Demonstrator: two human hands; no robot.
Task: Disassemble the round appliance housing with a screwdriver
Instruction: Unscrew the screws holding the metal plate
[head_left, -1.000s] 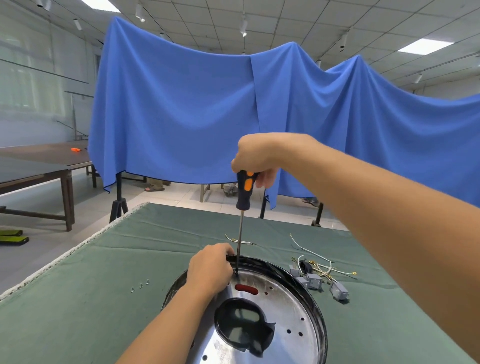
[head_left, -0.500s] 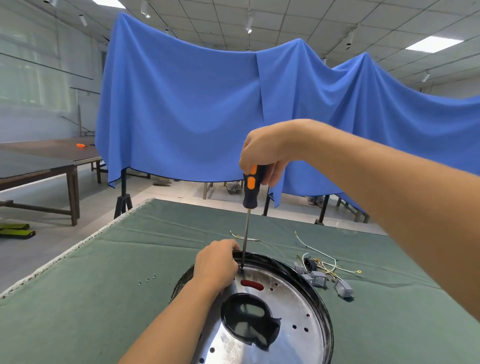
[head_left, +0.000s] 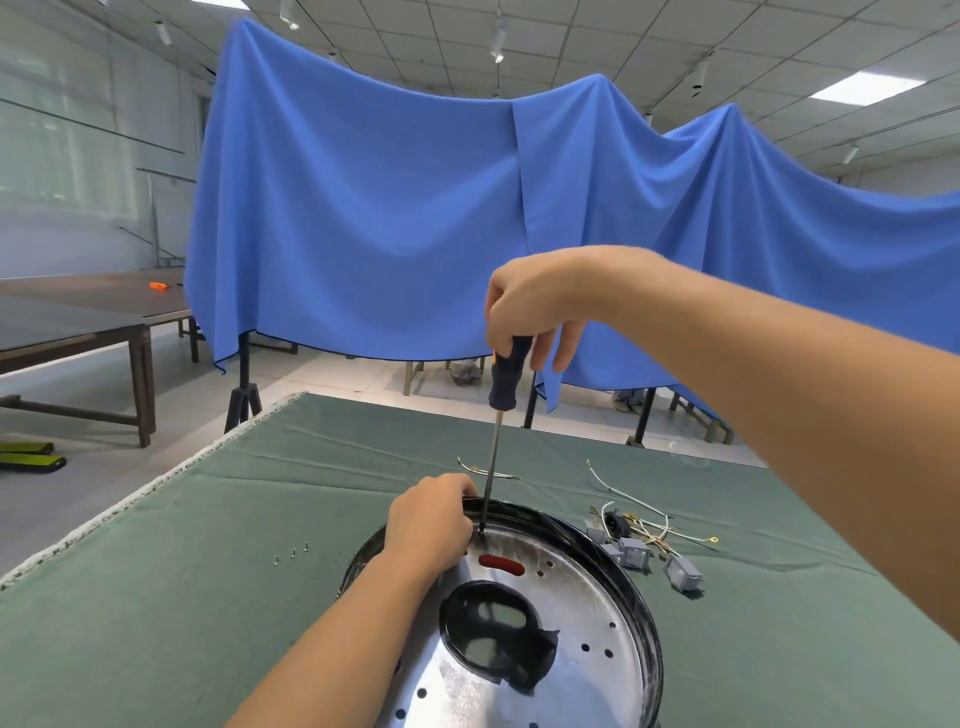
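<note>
Orange stripe on the screwdriver (head_left: 503, 382) handle has rotated away, so the right hand (head_left: 535, 306), fingers wrapped round it, is turning the screw. Left hand (head_left: 431, 522) stays curled on the housing (head_left: 631, 587) rim, bracing it.

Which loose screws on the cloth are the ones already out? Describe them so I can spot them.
Start at the round housing on the green table cloth, then look left of the left hand. Three small silver screws lie there in a short row, apart from the wires and grey switches on the housing's right.
</note>
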